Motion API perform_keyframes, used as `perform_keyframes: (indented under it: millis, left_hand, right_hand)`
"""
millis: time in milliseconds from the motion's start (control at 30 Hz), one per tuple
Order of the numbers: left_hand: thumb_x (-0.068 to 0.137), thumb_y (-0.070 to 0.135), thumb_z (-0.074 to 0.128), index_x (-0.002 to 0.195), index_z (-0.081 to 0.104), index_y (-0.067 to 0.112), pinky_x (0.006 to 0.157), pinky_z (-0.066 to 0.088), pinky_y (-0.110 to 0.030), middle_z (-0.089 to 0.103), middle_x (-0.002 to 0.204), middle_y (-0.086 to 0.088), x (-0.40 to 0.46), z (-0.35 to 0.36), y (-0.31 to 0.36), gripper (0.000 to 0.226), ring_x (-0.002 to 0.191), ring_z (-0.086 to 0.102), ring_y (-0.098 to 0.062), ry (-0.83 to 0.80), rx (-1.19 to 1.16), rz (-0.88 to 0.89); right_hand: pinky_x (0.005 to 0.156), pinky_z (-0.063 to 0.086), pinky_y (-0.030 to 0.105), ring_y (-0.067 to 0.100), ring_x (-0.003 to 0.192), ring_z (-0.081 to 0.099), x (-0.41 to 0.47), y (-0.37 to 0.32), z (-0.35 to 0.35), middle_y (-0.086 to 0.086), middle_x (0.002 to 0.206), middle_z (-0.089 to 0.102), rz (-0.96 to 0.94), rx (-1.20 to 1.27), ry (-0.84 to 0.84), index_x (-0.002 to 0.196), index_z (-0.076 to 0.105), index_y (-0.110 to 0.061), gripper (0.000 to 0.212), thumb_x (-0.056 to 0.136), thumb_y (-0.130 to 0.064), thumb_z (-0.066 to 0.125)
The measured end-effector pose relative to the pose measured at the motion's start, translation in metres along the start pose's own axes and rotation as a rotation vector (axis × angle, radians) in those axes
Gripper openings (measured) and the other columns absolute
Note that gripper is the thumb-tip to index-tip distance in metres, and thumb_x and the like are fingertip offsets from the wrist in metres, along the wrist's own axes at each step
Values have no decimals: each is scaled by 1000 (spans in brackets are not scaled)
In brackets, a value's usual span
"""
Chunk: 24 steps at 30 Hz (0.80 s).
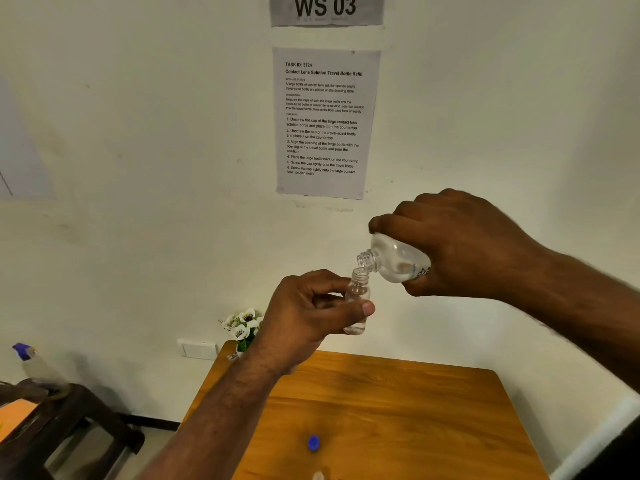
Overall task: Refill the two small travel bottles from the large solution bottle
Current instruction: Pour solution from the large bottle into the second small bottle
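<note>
Looking down past our raised arms, we see the pale wall filling most of the view, with a printed task sheet taped to it under a "WS 03" sign. Below sits the wooden worktop, its far edge against the wall. To the left stands a dark stool carrying a spray bottle with a blue top.

Our right hand holds the large solution bottle well above the worktop, fingers curled round its body, the bottle tipped with its open neck pointing down and left. Our left hand pinches the small travel bottle between thumb and fingers, keeping it about upright, its open mouth just under the large bottle's neck; the two rims look to be touching or nearly so.

A small bunch of white flowers sits at the worktop's far left corner. A blue cap lies on the worktop near us, and a pale, blurred object shows at the bottom edge, too cut off to identify.
</note>
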State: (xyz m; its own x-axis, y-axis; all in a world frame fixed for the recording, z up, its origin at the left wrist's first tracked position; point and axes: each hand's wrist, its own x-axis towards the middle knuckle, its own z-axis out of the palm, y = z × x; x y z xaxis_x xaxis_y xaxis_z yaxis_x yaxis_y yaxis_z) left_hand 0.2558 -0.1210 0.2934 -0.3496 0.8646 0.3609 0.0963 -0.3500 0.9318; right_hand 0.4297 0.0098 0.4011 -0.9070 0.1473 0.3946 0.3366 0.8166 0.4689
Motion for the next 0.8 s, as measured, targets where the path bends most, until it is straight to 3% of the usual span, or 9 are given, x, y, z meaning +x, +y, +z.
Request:
perform_keyframes:
  millis: [167,800]
  left_hand:
    - [76,-3,82,97,79,-4,65,64,-41,74,88,-10,0,0,-1,21,79,76,-33,-2,-19,-7]
    - [77,-4,81,97,78,-5,63,63,-36,74,85,-7,-2,0,2,21,75,76,-26,-7,8,2]
  right_hand:
    - [71,45,32,21,85,61,0,0,0,-11,103,65,-2,-4,-6,130,45,-36,72,64,-51,70]
    - [70,42,30,21,84,62,0,-2,-2,-11,103,66,-4,-24,1,130,46,-36,74,63,-51,72]
